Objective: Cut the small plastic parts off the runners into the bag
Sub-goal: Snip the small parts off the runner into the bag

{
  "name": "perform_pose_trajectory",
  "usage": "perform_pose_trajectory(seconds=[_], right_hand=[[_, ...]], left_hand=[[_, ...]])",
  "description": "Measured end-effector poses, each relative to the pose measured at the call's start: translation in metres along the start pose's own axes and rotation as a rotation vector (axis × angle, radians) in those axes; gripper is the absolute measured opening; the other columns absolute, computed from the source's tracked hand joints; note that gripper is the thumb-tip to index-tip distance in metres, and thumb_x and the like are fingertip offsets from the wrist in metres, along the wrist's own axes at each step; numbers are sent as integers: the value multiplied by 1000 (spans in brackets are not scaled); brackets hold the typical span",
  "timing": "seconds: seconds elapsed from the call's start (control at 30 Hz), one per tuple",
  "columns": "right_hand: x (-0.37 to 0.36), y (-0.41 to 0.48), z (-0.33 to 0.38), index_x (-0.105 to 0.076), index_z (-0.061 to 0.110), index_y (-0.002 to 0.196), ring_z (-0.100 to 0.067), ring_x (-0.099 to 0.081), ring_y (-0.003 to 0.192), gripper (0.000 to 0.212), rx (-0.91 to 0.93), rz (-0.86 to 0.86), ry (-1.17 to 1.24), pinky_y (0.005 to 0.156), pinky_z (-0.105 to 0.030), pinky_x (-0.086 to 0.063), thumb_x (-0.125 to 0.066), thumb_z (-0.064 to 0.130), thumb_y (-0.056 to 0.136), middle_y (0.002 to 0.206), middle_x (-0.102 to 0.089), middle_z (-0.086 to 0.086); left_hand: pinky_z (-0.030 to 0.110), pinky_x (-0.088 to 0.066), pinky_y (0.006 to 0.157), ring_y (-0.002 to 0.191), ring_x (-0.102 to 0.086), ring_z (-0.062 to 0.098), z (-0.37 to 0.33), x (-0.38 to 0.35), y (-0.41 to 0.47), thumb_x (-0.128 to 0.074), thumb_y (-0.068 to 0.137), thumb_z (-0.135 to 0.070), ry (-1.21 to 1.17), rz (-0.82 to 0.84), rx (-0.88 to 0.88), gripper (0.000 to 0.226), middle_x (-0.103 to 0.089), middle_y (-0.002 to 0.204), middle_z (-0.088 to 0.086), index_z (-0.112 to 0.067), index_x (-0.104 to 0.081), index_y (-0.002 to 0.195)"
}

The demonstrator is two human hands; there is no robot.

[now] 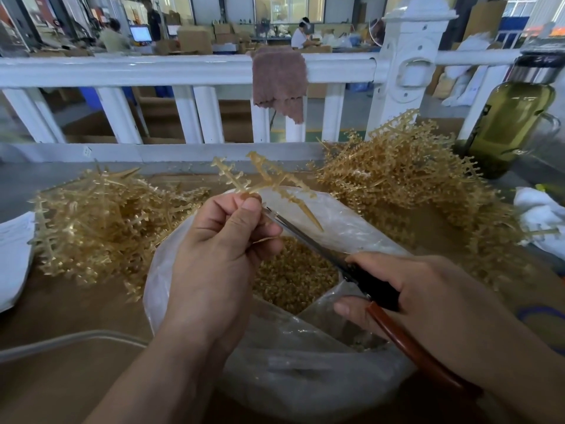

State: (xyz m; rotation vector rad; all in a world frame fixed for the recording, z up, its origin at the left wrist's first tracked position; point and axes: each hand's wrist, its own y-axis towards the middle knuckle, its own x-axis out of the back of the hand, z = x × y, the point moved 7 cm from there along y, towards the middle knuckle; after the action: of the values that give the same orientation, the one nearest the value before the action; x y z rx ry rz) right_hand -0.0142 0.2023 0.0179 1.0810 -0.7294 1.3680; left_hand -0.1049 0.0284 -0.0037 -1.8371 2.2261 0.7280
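Observation:
My left hand (220, 249) pinches an amber plastic runner (266, 182) above the open clear bag (305, 377); its branches fan up and to the right. My right hand (428, 304) grips scissors (360, 276) with dark and reddish handles, the blade tips lying against the runner just beside my left thumb. Inside the bag sits a heap of small amber cut parts (293, 280). A pile of stripped-looking runners (104, 221) lies to the left of the bag, and a denser pile of runners with parts (406, 179) lies to the right.
A white railing (183, 71) with a brown cloth (279, 81) draped over it runs along the table's far edge. A bottle of greenish liquid (507, 117) stands at the far right. White cloth (541, 215) lies right, white sheets (12, 258) left. People work in the background.

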Motion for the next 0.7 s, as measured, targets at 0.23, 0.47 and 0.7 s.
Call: perform_pose_trajectory(seconds=[0.23,0.47,0.7], right_hand=[[2,0,-1,-53,37,83,1,-57,72,36,-2,-44,1,64,-16,-41,-48,73,78,73,-58,21],[3,0,-1,-59,38,94,-1,-58,71,44,-33,-59,-26,59,-18,-42,-46,76,75,71,-59,20],[3,-1,0,-60,38,97,-1,-56,66,46,-49,-65,-57,60,-22,-45,-43,75,75,70,-57,18]], left_hand=[[23,-56,65,71,-66,10,0,0,0,-64,86,-28,-3,3,-14,12,-68,75,-2,-27,-68,75],[24,-57,68,73,-68,13,-2,-2,-2,-64,85,-26,-9,-21,-25,8,-69,76,2,-19,-65,81],[24,-58,70,74,-68,15,-8,-4,-8,-62,88,-21,25,-40,-71,6,-68,76,3,-16,-62,85]])
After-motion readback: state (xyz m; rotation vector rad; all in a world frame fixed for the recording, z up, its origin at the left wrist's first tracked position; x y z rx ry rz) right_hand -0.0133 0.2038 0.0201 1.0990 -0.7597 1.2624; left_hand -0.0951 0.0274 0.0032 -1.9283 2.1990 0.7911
